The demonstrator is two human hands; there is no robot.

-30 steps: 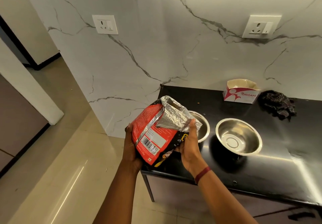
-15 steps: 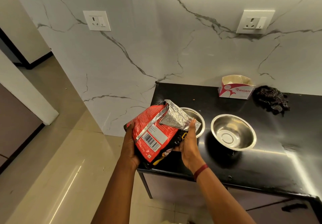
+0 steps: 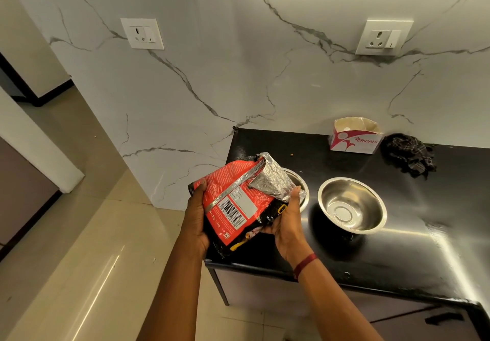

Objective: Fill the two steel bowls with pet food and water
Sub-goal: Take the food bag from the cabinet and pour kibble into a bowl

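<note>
Both hands, left (image 3: 195,225) and right (image 3: 287,225), grip a crinkled red foil food bag (image 3: 234,205) tilted over the near-hidden left bowl (image 3: 301,182). The round steel right bowl (image 3: 351,206) sits empty on the glossy black tabletop (image 3: 424,247).

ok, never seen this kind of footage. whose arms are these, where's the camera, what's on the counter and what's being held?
There is no robot here. The arms belong to a person, and the one camera is worn on their head, looking forward and down, so you see roughly what they see.

The left hand and right hand together hold a red pet food bag with a silver foil top, tilted toward the near bowl, which the bag mostly hides.

On the black counter stand two steel bowls. The far bowl looks empty. Further back, by the marble wall, sit an open tissue box and a dark crumpled cloth. No food is visibly pouring.
</note>
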